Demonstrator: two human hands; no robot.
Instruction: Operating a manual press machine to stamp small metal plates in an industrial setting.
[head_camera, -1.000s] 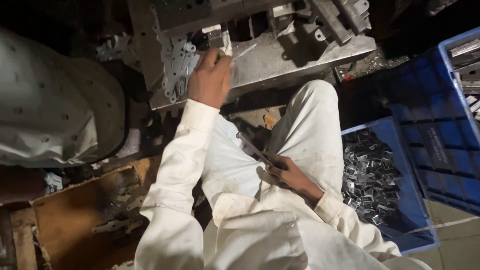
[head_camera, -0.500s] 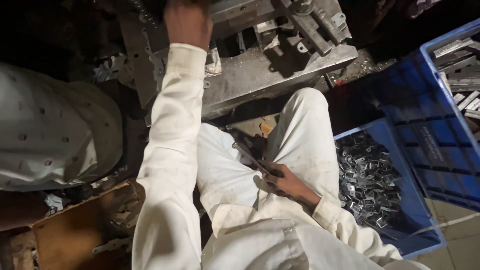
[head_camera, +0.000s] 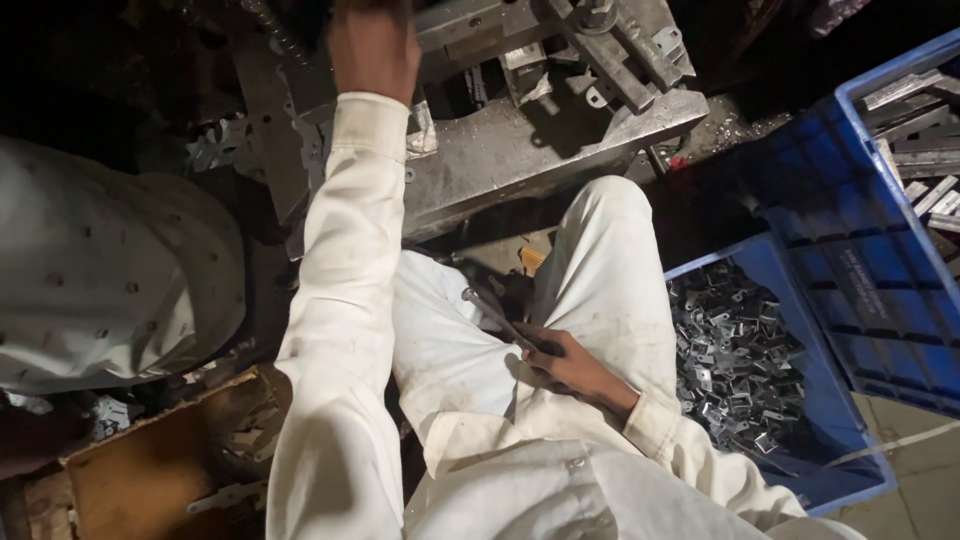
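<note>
The right hand (head_camera: 570, 365) grips a thin metal rod (head_camera: 497, 318) on the lap; the left hand (head_camera: 372, 45) reaches up to the metal press (head_camera: 540, 150), its grip unclear.

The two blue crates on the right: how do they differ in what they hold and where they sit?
The nearer blue crate, beside the person's right leg, holds a heap of small, shiny, bent metal pieces. The farther blue crate sits behind it, nearer the picture's right edge, and holds long flat metal strips lying roughly side by side. Both are blue plastic, open-topped, and hold bare metal parts.
</note>
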